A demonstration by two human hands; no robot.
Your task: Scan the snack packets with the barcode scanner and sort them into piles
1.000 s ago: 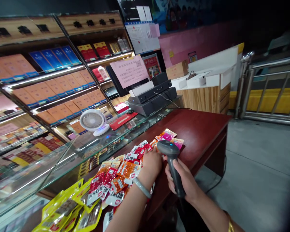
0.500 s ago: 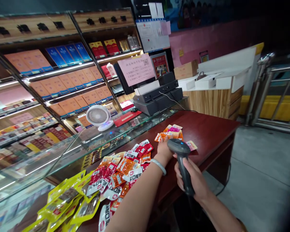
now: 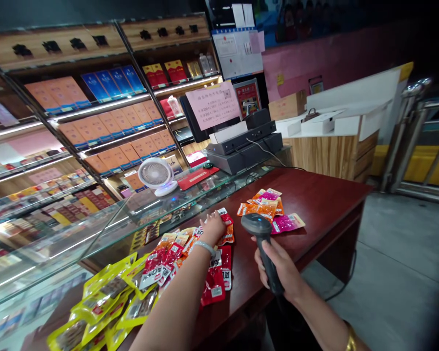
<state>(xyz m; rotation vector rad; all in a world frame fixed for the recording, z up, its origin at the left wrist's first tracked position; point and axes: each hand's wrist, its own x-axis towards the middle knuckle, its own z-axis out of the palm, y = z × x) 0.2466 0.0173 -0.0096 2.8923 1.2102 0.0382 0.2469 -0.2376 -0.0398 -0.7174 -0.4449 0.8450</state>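
My right hand (image 3: pixel 280 265) is wrapped round the handle of a dark grey barcode scanner (image 3: pixel 256 224), its head pointing up and left with a small blue light on. With fingers apart, my left hand (image 3: pixel 214 226) lies over the pile of red, white and orange snack packets (image 3: pixel 175 248); the arm hides part of the pile. Red packets (image 3: pixel 215 282) lie at the pile's right side. Beyond the scanner sits a smaller group of orange packets (image 3: pixel 267 208), with a magenta packet (image 3: pixel 288 223) at its near side. Yellow-edged snack bags (image 3: pixel 108 297) are heaped at the left.
The packets lie on a dark red wooden table (image 3: pixel 329 195). Along its far side runs a glass display counter (image 3: pixel 131 219) bearing a white fan (image 3: pixel 156 175) and a black cash-register unit (image 3: pixel 241 151). A metal railing (image 3: pixel 406 141) stands at the right.
My left hand has moved left from the orange group onto the red and white pile. The magenta packet now shows fully beside the orange ones. The scanner has shifted slightly left.
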